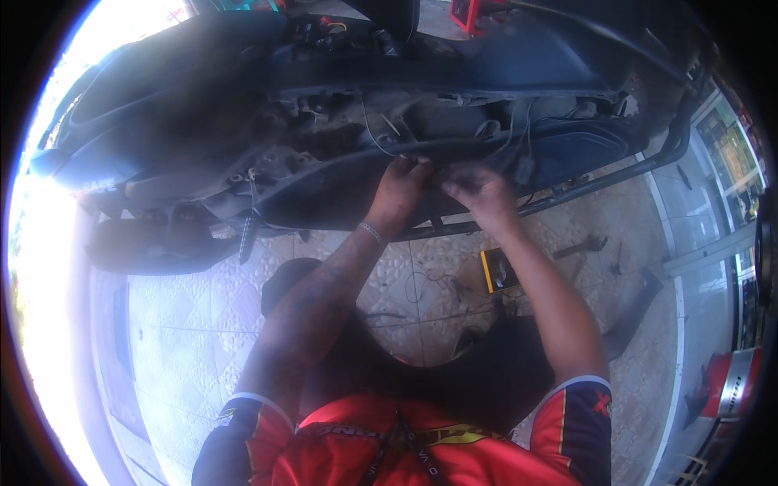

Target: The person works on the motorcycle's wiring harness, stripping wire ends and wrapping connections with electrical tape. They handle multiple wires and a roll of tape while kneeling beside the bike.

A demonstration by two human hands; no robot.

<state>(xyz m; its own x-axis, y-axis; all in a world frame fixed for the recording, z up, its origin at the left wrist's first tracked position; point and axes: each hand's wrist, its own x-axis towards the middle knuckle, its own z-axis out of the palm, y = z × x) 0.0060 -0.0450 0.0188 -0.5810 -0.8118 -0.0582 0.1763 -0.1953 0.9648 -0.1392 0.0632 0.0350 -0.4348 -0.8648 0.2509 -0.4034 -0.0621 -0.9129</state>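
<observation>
A dark scooter (519,69) stretches across the upper part of the view, its side open along the middle so that inner parts and cables show. From that gap a thin pale wire (371,134) curves down to my left hand (399,188), whose thumb and fingers are closed on its end over the dark footboard (316,193). Close on the right, apart from the left, my right hand (484,197) has its fingers curled toward the thumb. Blur there hides whatever it pinches. Farther right, more thin wires with a small dark connector (525,168) hang from the scooter.
Below the scooter lies a tiled floor (194,300). A black and yellow box (498,270), a dark tool (581,247) and a loop of thin wire (415,285) rest near my knees. A metal tube rail (559,194) runs under the footboard. Glass cabinets (723,154) stand at the right.
</observation>
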